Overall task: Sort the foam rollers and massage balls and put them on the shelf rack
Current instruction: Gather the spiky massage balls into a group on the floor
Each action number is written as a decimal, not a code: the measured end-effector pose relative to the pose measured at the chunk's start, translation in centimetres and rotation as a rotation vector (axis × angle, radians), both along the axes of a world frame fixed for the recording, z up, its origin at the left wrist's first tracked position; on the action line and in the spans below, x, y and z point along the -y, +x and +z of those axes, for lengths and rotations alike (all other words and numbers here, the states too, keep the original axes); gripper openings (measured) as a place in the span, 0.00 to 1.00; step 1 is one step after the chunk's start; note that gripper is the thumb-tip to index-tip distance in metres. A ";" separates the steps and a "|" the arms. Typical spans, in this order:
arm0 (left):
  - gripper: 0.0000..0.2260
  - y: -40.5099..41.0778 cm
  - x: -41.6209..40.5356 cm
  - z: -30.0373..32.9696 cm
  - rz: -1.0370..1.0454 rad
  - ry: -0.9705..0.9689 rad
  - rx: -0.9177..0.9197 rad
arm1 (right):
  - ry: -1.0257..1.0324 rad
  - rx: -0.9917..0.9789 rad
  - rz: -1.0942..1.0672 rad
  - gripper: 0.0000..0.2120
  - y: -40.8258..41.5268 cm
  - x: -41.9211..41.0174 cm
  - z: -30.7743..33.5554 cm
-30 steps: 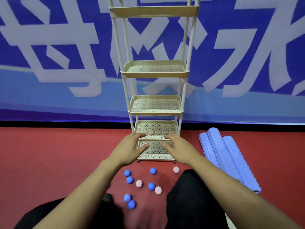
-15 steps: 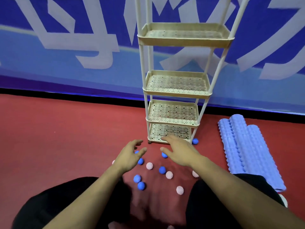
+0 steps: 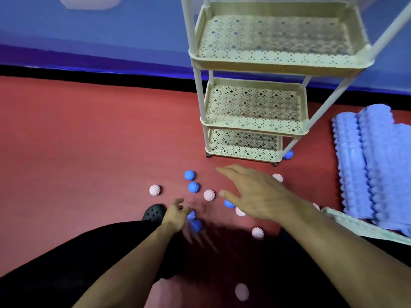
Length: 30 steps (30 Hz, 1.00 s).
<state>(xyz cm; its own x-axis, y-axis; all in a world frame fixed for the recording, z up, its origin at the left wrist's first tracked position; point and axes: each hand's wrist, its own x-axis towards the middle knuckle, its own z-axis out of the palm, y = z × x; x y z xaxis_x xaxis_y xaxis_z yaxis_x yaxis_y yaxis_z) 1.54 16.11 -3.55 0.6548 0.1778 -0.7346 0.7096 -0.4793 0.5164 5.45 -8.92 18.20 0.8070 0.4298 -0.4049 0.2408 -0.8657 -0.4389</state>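
Rollers [image 3: 375,161] right: three. Blue balls [image 3: 189,175] six, pink [image 3: 155,190] seven. Right hand [image 3: 255,192] splayed; left hand [image 3: 178,215] blurred, grip unclear.

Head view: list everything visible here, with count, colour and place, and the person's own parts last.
Rack: one, cream, three tiers in view, all bare, standing on the floor by the wall.
Blue balls: at least six, floor in front of the rack; one by the rack's right foot, two at the left hand, blurred.
Pink balls: at least six, floor, mixed with the blue ones; one near the bottom edge.
Rollers: three, light blue, ridged, side by side on the floor right of the rack.
Floor: red.
Wall: blue.
Shoe: one, black, by the left hand.
Left hand: low over two blue balls, blurred; grip unclear.
Right hand: open, spread above the balls.
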 end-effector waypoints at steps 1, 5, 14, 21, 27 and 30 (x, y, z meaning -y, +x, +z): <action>0.23 -0.1 -0.1 -1.2 -0.015 0.028 -0.030 | -0.013 -0.019 0.002 0.30 0.4 0.2 -0.1; 0.25 -0.8 -0.9 -6.3 -0.020 0.104 -0.119 | -0.043 -0.048 -0.025 0.30 1.7 0.5 -0.9; 0.26 -1.2 0.8 -10.2 0.078 0.117 -0.143 | -0.052 -0.077 -0.037 0.30 2.8 -0.1 -2.7; 0.25 0.1 1.2 -10.4 0.135 0.128 -0.126 | -0.112 -0.109 -0.038 0.29 2.1 0.9 -4.4; 0.26 0.1 0.4 -10.4 0.093 0.134 -0.106 | -0.133 -0.219 -0.145 0.28 0.7 2.7 -8.3; 0.27 0.3 -0.9 -10.2 0.071 0.111 -0.111 | -0.118 -0.273 -0.207 0.28 0.9 1.5 -12.5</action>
<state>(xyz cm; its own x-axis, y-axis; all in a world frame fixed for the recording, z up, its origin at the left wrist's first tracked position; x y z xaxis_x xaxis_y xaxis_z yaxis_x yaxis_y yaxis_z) 1.82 16.97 -13.76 0.5531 0.3052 -0.7752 0.7938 -0.4755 0.3792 6.32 -10.39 5.69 0.7276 0.2059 -0.6543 -0.0573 -0.9323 -0.3571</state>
